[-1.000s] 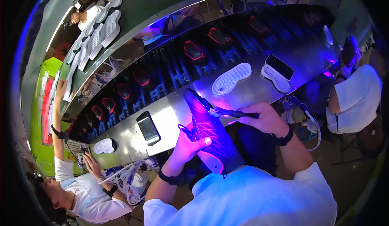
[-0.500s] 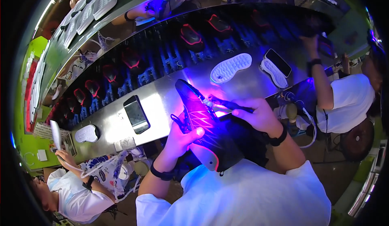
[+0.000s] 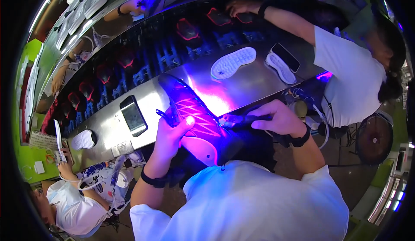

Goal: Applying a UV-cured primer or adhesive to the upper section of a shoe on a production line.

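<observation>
My left hand (image 3: pixel 170 137) is closed on a dark shoe upper (image 3: pixel 194 115), holding it tilted in front of my chest. Violet light picks out the zigzag lines on its side, and a pale pink-lit heel patch (image 3: pixel 201 150) lies toward me. In my right hand (image 3: pixel 279 118) is a dark-handled brush (image 3: pixel 237 120). The brush tip touches or nearly touches the upper's lower right edge; the exact contact is too dark to tell.
A metal bench holds a white sole (image 3: pixel 233 64), phones (image 3: pixel 134 115) and smaller soles (image 3: pixel 83 140). Behind it, dark uppers (image 3: pixel 187 29) line a rack. On the right a co-worker's arm (image 3: pixel 289 23) reaches over the rack; another person at left holds a sole (image 3: pixel 58 137).
The brush has moved down the upper's edge, nearer the heel. The upper sits slightly further left and lower. The right-hand co-worker's arm has swung across to the rack.
</observation>
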Action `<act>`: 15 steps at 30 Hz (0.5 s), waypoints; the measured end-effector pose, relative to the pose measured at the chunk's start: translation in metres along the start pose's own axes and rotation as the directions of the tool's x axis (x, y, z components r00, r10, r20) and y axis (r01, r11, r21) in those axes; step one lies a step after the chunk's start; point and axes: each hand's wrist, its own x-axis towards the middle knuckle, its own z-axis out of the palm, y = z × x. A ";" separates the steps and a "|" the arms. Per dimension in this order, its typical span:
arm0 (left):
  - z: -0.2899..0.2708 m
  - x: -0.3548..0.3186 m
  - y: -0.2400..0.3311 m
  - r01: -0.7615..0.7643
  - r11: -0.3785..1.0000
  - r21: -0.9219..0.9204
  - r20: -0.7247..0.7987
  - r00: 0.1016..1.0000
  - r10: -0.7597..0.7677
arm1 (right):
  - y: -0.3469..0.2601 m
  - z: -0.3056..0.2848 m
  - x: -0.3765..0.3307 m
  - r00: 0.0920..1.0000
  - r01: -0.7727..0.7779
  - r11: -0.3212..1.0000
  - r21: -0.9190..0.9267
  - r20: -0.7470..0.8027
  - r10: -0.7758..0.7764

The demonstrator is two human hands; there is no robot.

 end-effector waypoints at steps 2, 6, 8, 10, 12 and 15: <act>0.003 0.001 0.000 0.036 0.999 0.003 -0.021 0.999 -0.036 | 0.002 -0.012 -0.011 0.999 0.050 0.995 -0.090 0.024 -0.048; 0.007 0.004 -0.005 0.052 0.998 -0.042 -0.065 0.996 -0.054 | 0.008 -0.019 -0.036 0.986 0.150 0.956 -0.252 -0.029 -0.163; 0.019 0.004 -0.005 0.069 0.992 -0.108 -0.065 0.995 -0.076 | 0.003 -0.022 -0.044 0.975 0.159 0.925 -0.346 -0.091 -0.201; 0.015 0.004 -0.008 0.108 0.985 -0.131 -0.039 0.993 -0.114 | 0.006 -0.023 -0.045 0.954 0.226 0.888 -0.401 -0.094 -0.285; 0.004 0.004 -0.010 0.237 0.965 -0.110 -0.015 0.971 -0.240 | -0.001 -0.022 -0.044 0.934 0.233 0.860 -0.453 -0.142 -0.327; 0.028 -0.001 -0.005 0.226 0.936 -0.269 -0.041 0.968 -0.246 | -0.005 -0.025 -0.039 0.910 0.265 0.835 -0.482 -0.161 -0.382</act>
